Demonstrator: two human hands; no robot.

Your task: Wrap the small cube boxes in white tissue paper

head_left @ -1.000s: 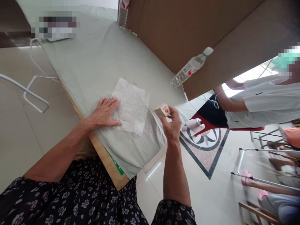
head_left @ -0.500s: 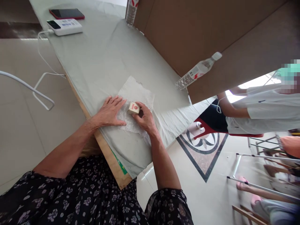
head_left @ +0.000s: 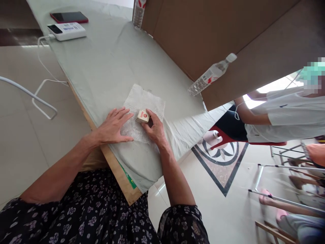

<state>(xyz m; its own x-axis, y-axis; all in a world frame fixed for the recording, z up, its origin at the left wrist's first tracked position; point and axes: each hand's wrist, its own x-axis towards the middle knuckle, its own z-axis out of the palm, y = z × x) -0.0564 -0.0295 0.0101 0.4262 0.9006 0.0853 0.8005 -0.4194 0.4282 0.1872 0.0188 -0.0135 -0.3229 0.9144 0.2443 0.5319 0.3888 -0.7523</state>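
Carried leftward since the first frame, the small printed carton (head_left: 143, 116) is over the bubble-wrap sheet (head_left: 146, 98), the right hand (head_left: 156, 130) clamped on it; whether carton meets sheet is hard to tell. The left hand (head_left: 111, 128) rests at the sheet's edge, fingers apart. Bare counter (head_left: 106, 74) stretches beyond; the farther bottle (head_left: 138, 15) is cut off.

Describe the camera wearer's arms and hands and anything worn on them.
The left hand and right hand are bare, with no gloves or rings visible. The left sleeve and right sleeve are loose, roughly elbow-length and black, printed with small pale flowers.
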